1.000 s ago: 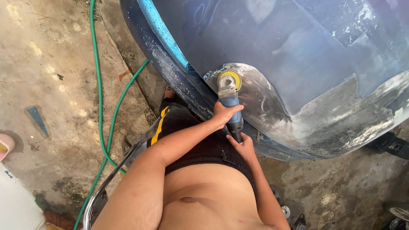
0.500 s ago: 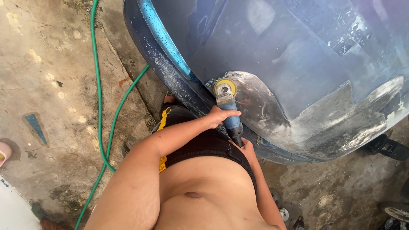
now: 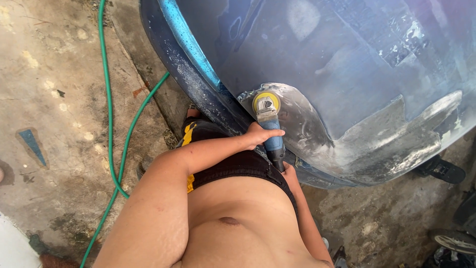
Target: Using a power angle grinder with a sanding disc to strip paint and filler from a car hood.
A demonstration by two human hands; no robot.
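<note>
A blue angle grinder point(image 3: 270, 124) with a yellow disc pad rests against a sanded grey patch point(image 3: 302, 124) on a dark blue car body panel point(image 3: 317, 59). My left hand point(image 3: 260, 135) wraps the front of the grinder's body, just behind the disc. My right hand point(image 3: 287, 172) grips the rear end of the tool, mostly hidden behind the body and my waist. More bare, sanded grey filler point(image 3: 396, 144) stretches along the panel's lower edge to the right.
A green hose point(image 3: 111, 124) runs across the stained concrete floor point(image 3: 54, 124) on the left, forking near the car. A dark sandal point(image 3: 444, 169) lies under the panel at right. A wheel-like object point(image 3: 456, 241) sits at the bottom right.
The view has shifted slightly; the grinder and both hands keep the same grip, with the disc sitting a little farther left and up on the sanded patch.
</note>
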